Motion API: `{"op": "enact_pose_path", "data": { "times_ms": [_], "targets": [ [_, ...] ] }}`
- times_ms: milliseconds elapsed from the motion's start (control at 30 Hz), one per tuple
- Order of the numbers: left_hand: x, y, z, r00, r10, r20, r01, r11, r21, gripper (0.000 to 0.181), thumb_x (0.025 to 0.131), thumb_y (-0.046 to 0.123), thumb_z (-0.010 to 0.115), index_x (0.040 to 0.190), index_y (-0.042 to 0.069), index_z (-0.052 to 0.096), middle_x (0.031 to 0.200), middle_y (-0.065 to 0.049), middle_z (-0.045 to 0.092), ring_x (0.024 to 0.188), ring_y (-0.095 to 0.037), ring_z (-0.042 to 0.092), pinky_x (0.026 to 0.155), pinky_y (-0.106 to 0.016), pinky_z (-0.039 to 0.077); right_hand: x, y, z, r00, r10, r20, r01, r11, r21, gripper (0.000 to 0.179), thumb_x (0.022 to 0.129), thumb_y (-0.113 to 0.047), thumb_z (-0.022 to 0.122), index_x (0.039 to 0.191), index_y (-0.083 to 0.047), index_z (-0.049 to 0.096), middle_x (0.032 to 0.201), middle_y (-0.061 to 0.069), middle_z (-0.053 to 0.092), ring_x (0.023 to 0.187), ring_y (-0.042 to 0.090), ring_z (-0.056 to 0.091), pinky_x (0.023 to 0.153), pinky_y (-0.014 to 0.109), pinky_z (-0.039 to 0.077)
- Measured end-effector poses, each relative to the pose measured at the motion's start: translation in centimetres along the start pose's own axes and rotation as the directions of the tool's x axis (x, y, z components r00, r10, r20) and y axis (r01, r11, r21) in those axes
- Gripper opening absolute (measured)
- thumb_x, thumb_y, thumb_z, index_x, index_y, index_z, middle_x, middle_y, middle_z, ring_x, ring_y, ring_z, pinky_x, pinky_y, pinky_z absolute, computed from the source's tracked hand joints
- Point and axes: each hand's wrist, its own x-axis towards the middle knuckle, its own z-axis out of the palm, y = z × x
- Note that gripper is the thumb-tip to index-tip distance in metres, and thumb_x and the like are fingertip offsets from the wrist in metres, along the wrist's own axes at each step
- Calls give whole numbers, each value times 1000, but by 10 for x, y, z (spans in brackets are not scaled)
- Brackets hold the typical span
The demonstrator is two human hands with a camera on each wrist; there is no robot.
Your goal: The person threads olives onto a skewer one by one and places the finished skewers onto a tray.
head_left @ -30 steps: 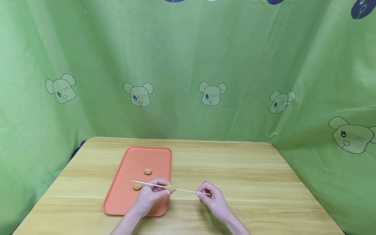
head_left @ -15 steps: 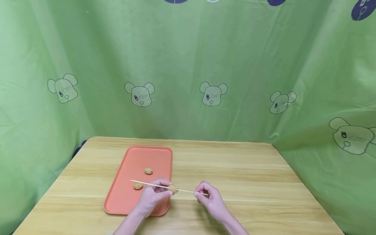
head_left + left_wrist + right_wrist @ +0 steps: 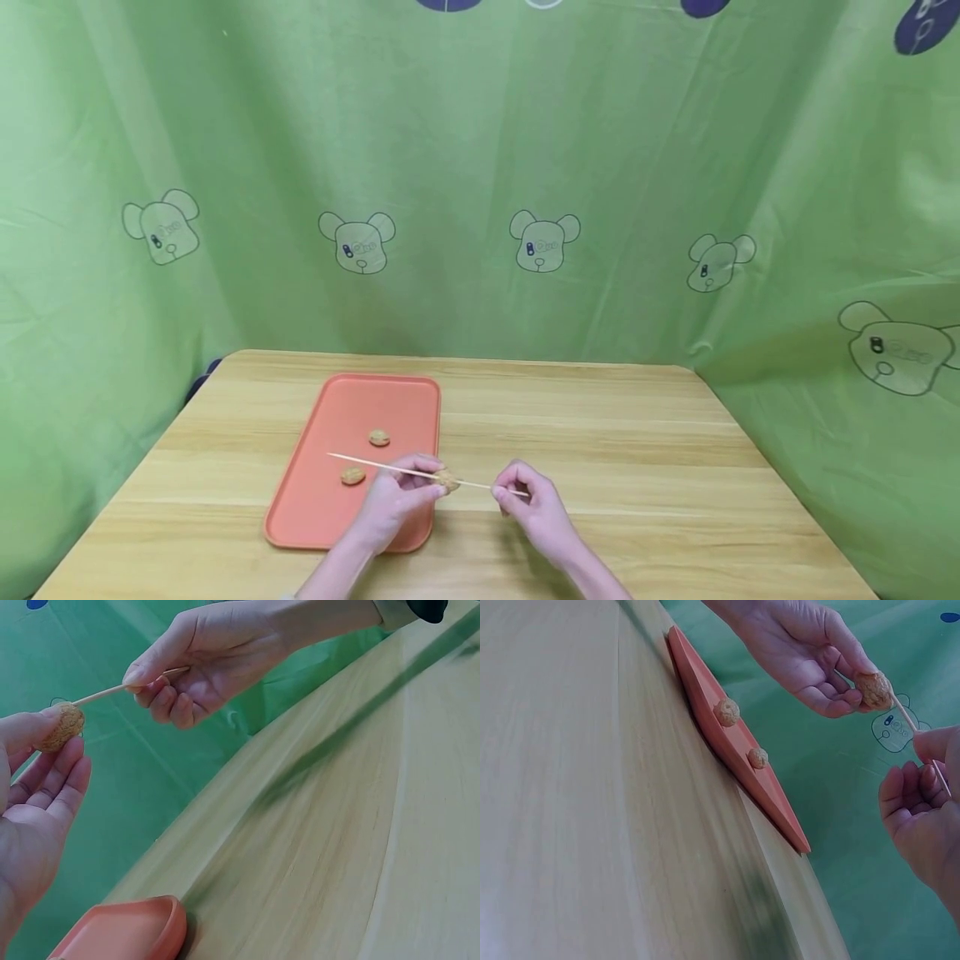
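Observation:
My left hand (image 3: 392, 505) pinches a rough brown ball (image 3: 447, 480), like a meatball, between thumb and fingers, above the tray's right edge. A thin wooden skewer (image 3: 474, 484) runs through the ball, and its long pointed end reaches left over the tray. To the right, my right hand (image 3: 536, 508) pinches the skewer near its other end, apart from the ball. The right wrist view shows the skewer entering the held ball (image 3: 873, 691) on the side facing my right hand (image 3: 924, 810).
On the table (image 3: 600, 433) at left lies a pink rectangular tray (image 3: 300, 517). Two more brown balls rest on it, a farther one (image 3: 379, 437) and a nearer one (image 3: 353, 476). A green curtain (image 3: 450, 150) with bear-head prints stands behind the table and at its sides.
The right hand and skewer have moved slightly left, while the left hand and ball have shifted slightly right. Less skewer shows between ball and right hand, and more sticks out on the left.

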Motion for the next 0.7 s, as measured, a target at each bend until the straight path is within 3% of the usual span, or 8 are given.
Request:
{"op": "enact_pose_path", "data": {
  "times_ms": [200,700],
  "targets": [
    [1,-1,3,1000,4,6,-4,1000,-20,38,74,-8,66,100,-26,46,91,5,63,77,-6,59,70,-16,51,1,0,3,1000,-13,-5,13,999,32,17,86,8,55,83,-9,55,71,0,47,64,7,48,56,18,45],
    [2,-7,6,999,17,31,-16,998,-55,36,75,-12,64,100,-28,45,93,2,61,80,-7,61,73,-18,52,1,0,6,999,42,12,-43,999,34,11,87,7,54,84,-4,55,72,2,46,66,8,48,58,19,46]
  ]
}}
